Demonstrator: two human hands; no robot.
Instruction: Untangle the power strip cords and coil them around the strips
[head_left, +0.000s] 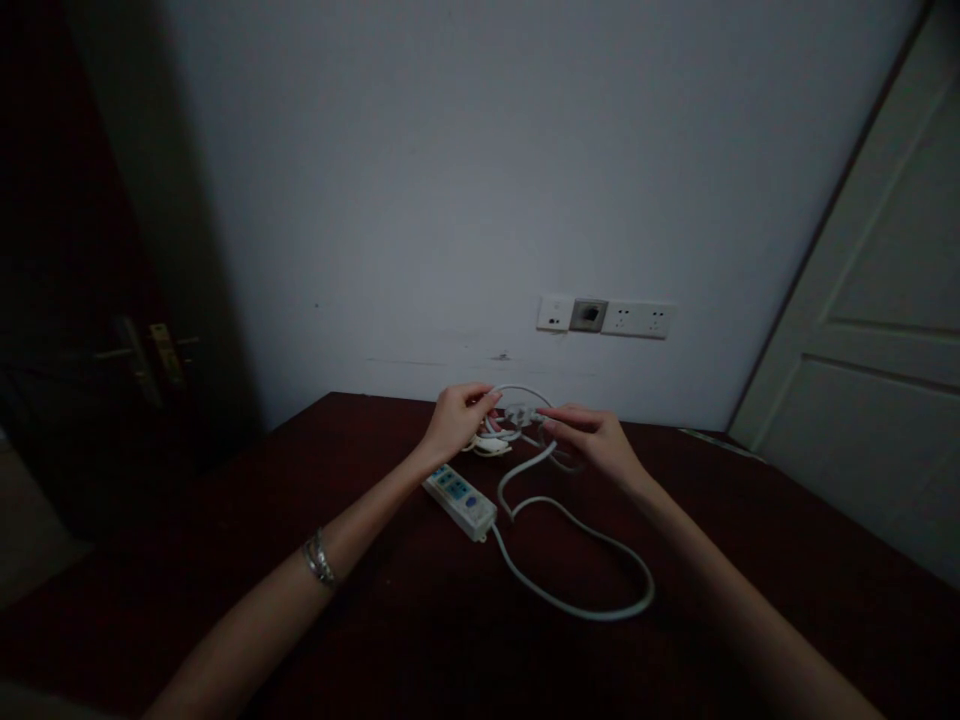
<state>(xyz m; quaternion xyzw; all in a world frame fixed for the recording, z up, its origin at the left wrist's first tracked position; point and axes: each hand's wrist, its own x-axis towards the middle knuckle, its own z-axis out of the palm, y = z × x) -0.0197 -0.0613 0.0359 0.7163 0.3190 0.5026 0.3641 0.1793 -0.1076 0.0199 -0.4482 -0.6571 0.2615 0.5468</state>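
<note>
A pale wall (420,180) rises behind everything, and a dark red table (420,600) stands with its far edge along it. Beyond the table's right edge is a white panelled door (885,400); beyond the left edge, in deep shadow, a dark door (45,250).

A white cord (592,616) makes a wide loop on the tabletop, right of centre, then runs back toward the far edge, where part of it is held up in coils. On the wall above that edge is a row of socket plates (637,320).

The left hand (454,420), near the far edge, has its fingers closed on the coiled cord. The right hand (596,440), to its right, has thumb and fingers narrowed on a plug (520,413) between the two hands. The white power strip (461,503) lies slantwise near the far edge, left of the loop, one end hidden beneath the left wrist, which wears a silvery bracelet (319,558).
</note>
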